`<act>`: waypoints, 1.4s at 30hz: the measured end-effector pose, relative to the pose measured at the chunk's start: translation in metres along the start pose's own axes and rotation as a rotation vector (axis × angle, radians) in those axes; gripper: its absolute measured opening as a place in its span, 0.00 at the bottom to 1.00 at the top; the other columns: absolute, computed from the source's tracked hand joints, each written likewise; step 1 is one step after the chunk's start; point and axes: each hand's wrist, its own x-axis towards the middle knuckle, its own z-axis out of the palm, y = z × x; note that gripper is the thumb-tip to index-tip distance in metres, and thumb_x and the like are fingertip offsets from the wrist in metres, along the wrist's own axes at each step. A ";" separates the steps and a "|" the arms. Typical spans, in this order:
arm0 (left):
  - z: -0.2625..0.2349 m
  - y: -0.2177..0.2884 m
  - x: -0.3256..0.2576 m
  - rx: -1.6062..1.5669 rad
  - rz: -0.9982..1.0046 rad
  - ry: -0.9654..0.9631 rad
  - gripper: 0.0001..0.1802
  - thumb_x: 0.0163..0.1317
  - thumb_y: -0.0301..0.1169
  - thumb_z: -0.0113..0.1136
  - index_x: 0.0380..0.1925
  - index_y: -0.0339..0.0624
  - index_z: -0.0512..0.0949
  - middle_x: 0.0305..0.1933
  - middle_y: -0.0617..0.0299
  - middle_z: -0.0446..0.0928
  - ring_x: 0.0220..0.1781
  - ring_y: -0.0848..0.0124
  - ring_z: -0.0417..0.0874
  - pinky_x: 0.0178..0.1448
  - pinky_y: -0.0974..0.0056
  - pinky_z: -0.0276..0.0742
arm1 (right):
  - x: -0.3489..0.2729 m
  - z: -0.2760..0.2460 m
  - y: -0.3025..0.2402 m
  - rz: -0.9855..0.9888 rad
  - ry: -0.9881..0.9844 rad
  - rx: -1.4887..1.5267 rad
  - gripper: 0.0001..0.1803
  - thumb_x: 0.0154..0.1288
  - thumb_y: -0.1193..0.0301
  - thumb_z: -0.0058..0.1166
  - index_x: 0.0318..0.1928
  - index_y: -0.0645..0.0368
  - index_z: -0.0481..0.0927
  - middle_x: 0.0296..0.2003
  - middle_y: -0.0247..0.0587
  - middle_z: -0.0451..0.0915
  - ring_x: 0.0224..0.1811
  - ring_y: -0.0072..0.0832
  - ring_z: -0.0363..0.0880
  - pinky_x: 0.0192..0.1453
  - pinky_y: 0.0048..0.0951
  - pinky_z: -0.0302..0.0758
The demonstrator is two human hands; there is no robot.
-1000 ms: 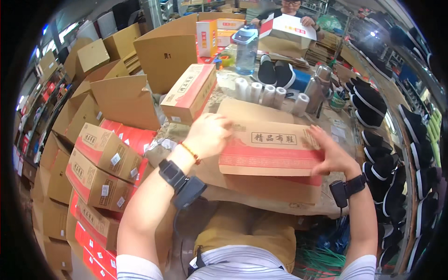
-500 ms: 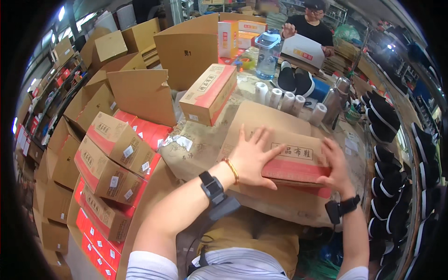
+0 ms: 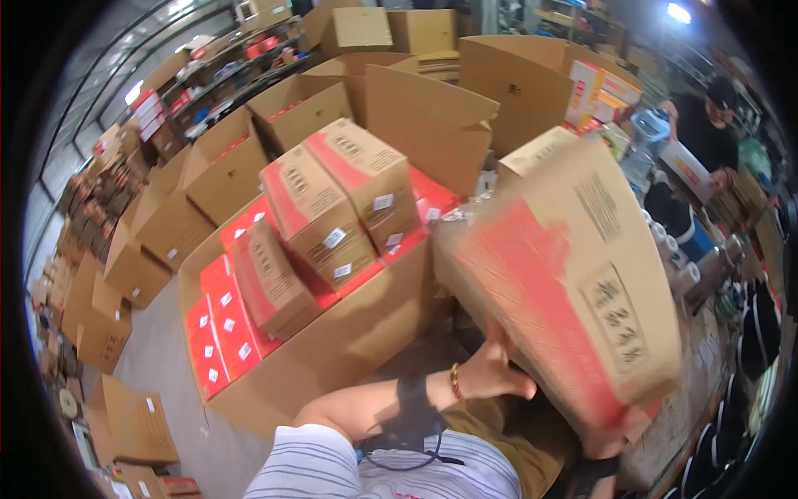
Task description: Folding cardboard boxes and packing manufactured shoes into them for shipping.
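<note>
A brown cardboard shoebox [image 3: 573, 258] with a red band is held up, tilted, close in front of me. My left hand [image 3: 496, 374] grips its left lower edge, thumb apart and fingers partly hidden against the side. At its near right end is my right hand [image 3: 611, 441], blurred and mostly covered by the box, holding that corner. To the left stands a large open carton [image 3: 324, 374] packed with red boxes [image 3: 218, 320]. Several brown shoeboxes, among them a small one [image 3: 268, 279] and two bigger ones [image 3: 312, 216], lie on top of the red ones.
More open cartons [image 3: 224, 179] line the left and back. Behind the raised box, the worktable [image 3: 694, 358] bears white rolls [image 3: 683, 279] and a clear blue-topped jug [image 3: 644, 141]. Black shoes [image 3: 756, 333] fill a rack at right. A co-worker [image 3: 698, 125] holds a white box at the far right.
The shoebox has left the worktable and is now raised and tilted in my hands. My view has swung left toward the carton of red boxes.
</note>
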 end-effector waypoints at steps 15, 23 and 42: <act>-0.259 0.258 -0.195 0.204 0.198 1.021 0.35 0.60 0.51 0.51 0.60 0.36 0.68 0.57 0.53 0.75 0.54 0.62 0.79 0.59 0.57 0.75 | 0.016 0.129 0.035 0.101 -0.472 -0.372 0.22 0.72 0.66 0.49 0.61 0.64 0.69 0.46 0.49 0.82 0.45 0.29 0.80 0.54 0.30 0.74; -0.396 0.227 -0.219 0.128 0.055 0.940 0.30 0.64 0.53 0.50 0.56 0.41 0.74 0.53 0.57 0.79 0.52 0.65 0.79 0.59 0.61 0.74 | -0.006 0.098 0.036 0.129 -0.282 -0.433 0.15 0.71 0.71 0.50 0.54 0.64 0.74 0.39 0.48 0.83 0.40 0.28 0.81 0.48 0.29 0.77; -0.256 0.313 -0.092 2.147 0.610 1.062 0.19 0.58 0.27 0.60 0.52 0.43 0.77 0.51 0.55 0.77 0.54 0.57 0.76 0.61 0.55 0.68 | -0.013 0.042 -0.015 -0.096 0.049 -0.631 0.07 0.69 0.76 0.52 0.44 0.65 0.79 0.35 0.38 0.81 0.38 0.23 0.79 0.48 0.24 0.75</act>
